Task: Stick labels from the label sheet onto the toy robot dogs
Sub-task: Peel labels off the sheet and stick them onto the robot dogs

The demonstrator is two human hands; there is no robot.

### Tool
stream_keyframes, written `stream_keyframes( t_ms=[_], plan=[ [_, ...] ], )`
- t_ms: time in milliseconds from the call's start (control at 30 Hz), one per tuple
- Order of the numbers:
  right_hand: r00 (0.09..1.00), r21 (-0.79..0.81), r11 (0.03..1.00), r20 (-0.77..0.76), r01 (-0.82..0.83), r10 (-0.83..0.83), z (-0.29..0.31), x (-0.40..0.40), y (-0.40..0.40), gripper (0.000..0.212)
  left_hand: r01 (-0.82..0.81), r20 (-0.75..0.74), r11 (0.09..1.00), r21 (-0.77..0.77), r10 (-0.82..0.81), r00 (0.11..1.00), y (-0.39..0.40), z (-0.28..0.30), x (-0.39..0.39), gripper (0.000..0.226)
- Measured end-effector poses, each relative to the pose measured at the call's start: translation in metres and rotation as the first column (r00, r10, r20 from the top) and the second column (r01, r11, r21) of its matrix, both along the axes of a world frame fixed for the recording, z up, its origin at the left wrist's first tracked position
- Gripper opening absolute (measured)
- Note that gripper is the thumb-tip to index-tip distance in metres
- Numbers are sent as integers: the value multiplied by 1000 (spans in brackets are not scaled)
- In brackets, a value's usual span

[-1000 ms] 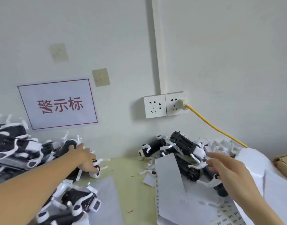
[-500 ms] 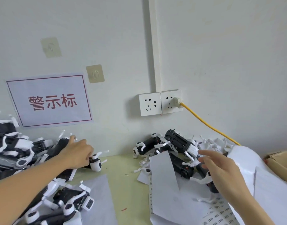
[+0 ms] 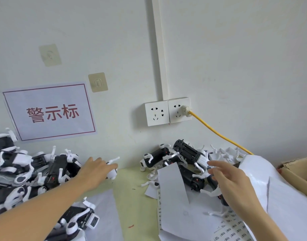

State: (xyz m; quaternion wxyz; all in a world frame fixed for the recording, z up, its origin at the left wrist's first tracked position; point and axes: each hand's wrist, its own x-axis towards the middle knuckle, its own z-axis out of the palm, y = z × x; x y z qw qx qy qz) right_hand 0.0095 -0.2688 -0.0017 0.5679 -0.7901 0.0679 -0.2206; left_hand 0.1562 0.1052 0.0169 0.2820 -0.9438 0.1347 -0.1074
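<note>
The left hand (image 3: 95, 173) reaches in from the lower left of the frame, its fingers curled over the white leg of a toy robot dog (image 3: 112, 168) at the right edge of the left-hand pile (image 3: 27, 171), which fills the left side of the frame against the wall. The right hand (image 3: 232, 185) comes in from the lower right with fingers spread and relaxed, holding nothing, hovering over the second pile of dogs (image 3: 184, 157) at centre right; whether its fingertips (image 3: 211, 163) touch a dog cannot be told. Below that hand lies the label sheet (image 3: 234, 230), its rows of small printed labels showing at the bottom right, partly covered by a blank white sheet (image 3: 173, 197) with a curled upper corner. More white paper (image 3: 264, 173) billows at the right, just beside a cardboard box (image 3: 298, 171) at the right edge. Another dog (image 3: 79, 221) lies at the lower left on a pale sheet (image 3: 105, 211). Between the piles a strip of the yellow-green tabletop (image 3: 133, 197) shows. On the wall, a sign with red characters (image 3: 50, 112) hangs at the left, two adhesive hooks (image 3: 98, 82) above it, and a double socket (image 3: 167, 111) at centre holds a plug with a yellow cable (image 3: 218, 134) running down to the right.
</note>
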Motion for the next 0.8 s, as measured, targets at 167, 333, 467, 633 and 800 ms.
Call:
stream_keyframes(
  t_ms=[167, 333, 467, 633, 800],
  plan=[
    [995, 28, 998, 70, 65, -66, 1, -1, 2, 32, 118, 250, 778, -617, 51, 967, -7, 28, 4, 25],
    [975, 68, 989, 170, 132, -142, 5, -4, 6, 38, 148, 223, 280, -949, 257, 941, -27, 52, -14, 36],
    [956, 99, 987, 255, 124, -146, 8, -8, 11, 41, 40, -24, -173, -984, 354, 935, -51, 49, -45, 35],
    [961, 41, 999, 273, 29, -39, 9, -9, 21, 40, -3, -319, -755, -655, 273, 908, -82, 9, -96, 19],
    [979, -69, 992, 167, -104, 114, 6, -11, 26, 40, 72, -390, -879, -472, 281, 877, -109, -29, -122, 31]
  ],
)
